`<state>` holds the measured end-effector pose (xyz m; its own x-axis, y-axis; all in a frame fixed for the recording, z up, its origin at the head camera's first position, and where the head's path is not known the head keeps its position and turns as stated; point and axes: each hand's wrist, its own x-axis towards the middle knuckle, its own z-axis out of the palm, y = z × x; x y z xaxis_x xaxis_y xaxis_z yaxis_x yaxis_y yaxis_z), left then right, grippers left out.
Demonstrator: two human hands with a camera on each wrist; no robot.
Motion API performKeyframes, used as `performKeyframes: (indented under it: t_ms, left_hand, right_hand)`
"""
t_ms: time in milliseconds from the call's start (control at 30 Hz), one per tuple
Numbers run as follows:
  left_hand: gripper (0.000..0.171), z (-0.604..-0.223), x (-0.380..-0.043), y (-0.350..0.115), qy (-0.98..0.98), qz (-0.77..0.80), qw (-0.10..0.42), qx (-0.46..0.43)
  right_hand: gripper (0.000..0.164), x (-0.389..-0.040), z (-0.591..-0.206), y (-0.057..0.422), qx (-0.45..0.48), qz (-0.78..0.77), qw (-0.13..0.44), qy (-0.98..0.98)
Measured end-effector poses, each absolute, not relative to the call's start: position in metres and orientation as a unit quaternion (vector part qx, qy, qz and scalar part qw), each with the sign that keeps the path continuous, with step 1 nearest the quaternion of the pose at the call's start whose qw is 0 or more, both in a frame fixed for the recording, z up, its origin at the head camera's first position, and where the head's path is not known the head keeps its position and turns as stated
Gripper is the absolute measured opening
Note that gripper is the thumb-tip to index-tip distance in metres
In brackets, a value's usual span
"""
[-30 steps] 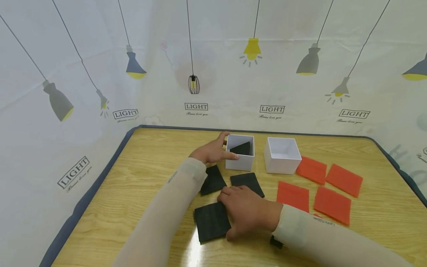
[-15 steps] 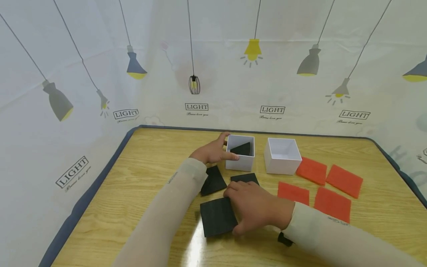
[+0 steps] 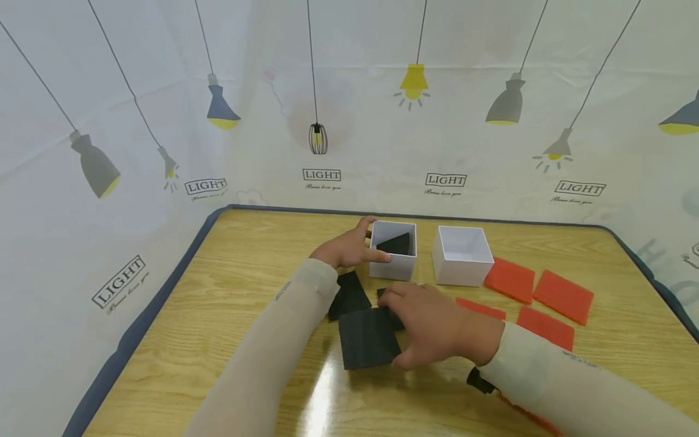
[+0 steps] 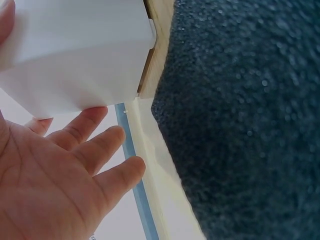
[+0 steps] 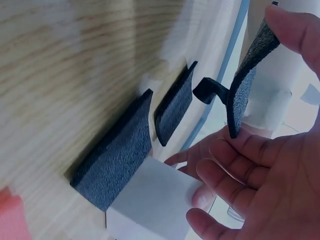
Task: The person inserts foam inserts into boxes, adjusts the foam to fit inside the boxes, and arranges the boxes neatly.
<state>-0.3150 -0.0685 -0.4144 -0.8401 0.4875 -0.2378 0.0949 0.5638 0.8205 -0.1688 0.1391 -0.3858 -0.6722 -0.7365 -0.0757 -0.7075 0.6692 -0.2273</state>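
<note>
My left hand (image 3: 344, 247) holds the left white box (image 3: 392, 266), thumb along its front and fingers behind its left side. A dark pad (image 3: 397, 244) leans inside that box. My right hand (image 3: 434, 318) pinches a thin black square pad (image 3: 368, 338) at its edges between thumb and fingertips. In the right wrist view this pad (image 5: 245, 75) is raised off the table and slightly bent, with a rough, grainy surface. Two more black pads (image 3: 351, 295) lie in front of the box; the right one (image 3: 382, 295) is mostly hidden by my right hand.
An open white box (image 3: 463, 270) stands to the right of the held one. Several red square pads (image 3: 510, 279) lie on the wooden table (image 3: 262, 255) at the right, some partly covered by my right arm. A curtain printed with lamps (image 3: 371, 139) hangs behind the table.
My right hand has moved forward and to the right, carrying the black pad up toward the boxes. The left hand stays on its box.
</note>
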Motion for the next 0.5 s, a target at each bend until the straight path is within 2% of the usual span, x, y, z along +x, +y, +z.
performKeyframes:
  t_ms: [367,500]
  left_hand:
    - [0.111,-0.414,-0.315,-0.068,0.853,0.439,0.226,0.168]
    - [0.109,-0.414,-0.314,-0.068,0.846,0.453,0.228,0.165]
  right_hand:
    - [0.083,-0.175,-0.371,0.148,-0.367,-0.119,0.095,0.918]
    - [0.083,-0.179,-0.364,0.153,-0.356,-0.118,0.084,0.923]
